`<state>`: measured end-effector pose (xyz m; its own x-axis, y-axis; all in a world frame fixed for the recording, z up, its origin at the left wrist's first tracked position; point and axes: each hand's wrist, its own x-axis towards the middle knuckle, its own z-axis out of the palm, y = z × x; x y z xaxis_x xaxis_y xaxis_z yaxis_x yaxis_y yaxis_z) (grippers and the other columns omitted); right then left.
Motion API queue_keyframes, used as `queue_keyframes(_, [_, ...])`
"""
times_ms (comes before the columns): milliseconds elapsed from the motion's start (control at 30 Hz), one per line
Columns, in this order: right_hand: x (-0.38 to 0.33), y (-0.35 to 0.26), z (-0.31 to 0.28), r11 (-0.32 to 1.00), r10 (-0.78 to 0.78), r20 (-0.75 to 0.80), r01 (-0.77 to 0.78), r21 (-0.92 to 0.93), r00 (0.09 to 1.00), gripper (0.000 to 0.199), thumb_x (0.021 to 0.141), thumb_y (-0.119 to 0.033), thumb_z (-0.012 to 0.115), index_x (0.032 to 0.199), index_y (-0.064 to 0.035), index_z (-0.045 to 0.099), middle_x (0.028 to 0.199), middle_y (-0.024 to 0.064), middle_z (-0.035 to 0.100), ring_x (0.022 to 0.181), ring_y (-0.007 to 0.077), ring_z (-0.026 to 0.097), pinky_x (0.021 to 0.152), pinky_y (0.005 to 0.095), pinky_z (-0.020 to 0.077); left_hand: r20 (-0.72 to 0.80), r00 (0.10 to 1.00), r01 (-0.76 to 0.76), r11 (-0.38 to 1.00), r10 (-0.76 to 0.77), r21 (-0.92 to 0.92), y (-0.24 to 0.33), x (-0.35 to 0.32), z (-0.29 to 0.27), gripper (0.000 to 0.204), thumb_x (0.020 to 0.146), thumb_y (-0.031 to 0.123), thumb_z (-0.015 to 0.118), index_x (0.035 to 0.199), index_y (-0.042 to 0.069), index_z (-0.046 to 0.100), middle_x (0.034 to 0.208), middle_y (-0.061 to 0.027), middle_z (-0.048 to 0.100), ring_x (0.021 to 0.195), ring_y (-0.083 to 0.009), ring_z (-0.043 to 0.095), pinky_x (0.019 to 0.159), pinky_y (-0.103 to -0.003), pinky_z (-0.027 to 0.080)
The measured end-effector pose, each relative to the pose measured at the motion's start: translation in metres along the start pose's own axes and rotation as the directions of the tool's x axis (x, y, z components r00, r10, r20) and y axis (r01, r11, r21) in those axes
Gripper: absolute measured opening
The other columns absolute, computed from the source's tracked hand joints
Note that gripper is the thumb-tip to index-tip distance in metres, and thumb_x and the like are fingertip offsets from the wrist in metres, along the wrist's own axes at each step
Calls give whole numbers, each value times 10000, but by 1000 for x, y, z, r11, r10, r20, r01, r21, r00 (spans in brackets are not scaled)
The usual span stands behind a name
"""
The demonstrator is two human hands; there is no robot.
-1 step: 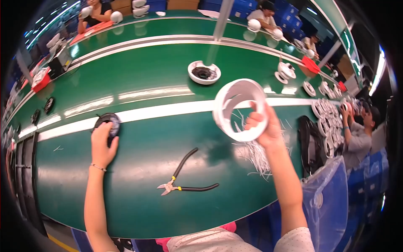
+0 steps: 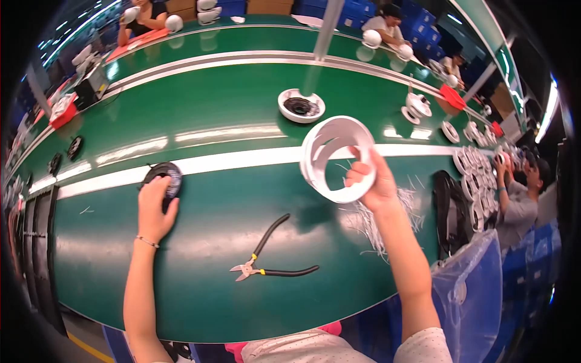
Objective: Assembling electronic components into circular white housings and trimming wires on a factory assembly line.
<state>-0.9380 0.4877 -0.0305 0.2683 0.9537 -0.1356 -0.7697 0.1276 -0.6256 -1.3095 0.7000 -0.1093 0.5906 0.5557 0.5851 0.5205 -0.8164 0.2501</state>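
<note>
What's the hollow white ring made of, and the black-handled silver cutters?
The hollow white ring looks like smooth plastic: evenly white, softly shiny. The black-handled silver cutters seem to have a steel head, from its silvery metallic look; the smooth black handles could be plastic or rubber.

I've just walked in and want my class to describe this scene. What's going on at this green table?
A person is working with two bare hands. The right hand grips a white ring by its side, raised above the green table. The left hand is on a black round part. Open cutters lie between the forearms, unheld, and thin white strands are piled near the right forearm.
</note>
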Motion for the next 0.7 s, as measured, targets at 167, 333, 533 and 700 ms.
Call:
queue_keyframes(167, [43, 19, -25, 995, 71, -147, -81, -65, 987, 247, 804, -215, 568, 955, -30, 502, 618, 39, 530, 524, 149, 519, 568, 340, 470, 102, 994, -34, 997, 41, -70, 25, -1, -3, 466, 669, 143, 653, 1103, 48, 515, 1123, -115, 535, 1118, -289, 458, 968, -446, 293])
queue_keyframes(333, [22, 15, -35, 850, -211, -239, 57, -524, 948, 342, 821, -151, 535, 1091, 40, 446, 884, 129, 572, 752, 226, 598, 685, 346, 529, 200, 974, -36, 949, 103, -314, 28, -2, -8, 523, 680, 241, 649, 1134, 24, 506, 1161, -137, 518, 1142, -304, 434, 1009, -454, 254])
queue_keyframes(533, [5, 22, -55, 460, -399, -148, 58, -886, 905, 454, 693, -22, 512, 1138, 24, 439, 950, 82, 567, 862, 155, 568, 771, 272, 445, 154, 987, 35, 875, 46, -482, 42, 8, -20, 286, 711, 112, 590, 976, 4, 594, 947, -155, 611, 899, -307, 578, 823, -374, 444])
queue_keyframes(700, [2, -7, -46, -108, -551, 169, 131, -985, 818, 657, 598, -21, 506, 1243, -45, 386, 1282, 106, 378, 1140, 243, 419, 901, 360, 393, -103, 988, 81, 952, -117, -296, 36, 52, -22, 281, 695, 31, 606, 976, 20, 593, 963, -135, 612, 898, -280, 591, 777, -326, 462])
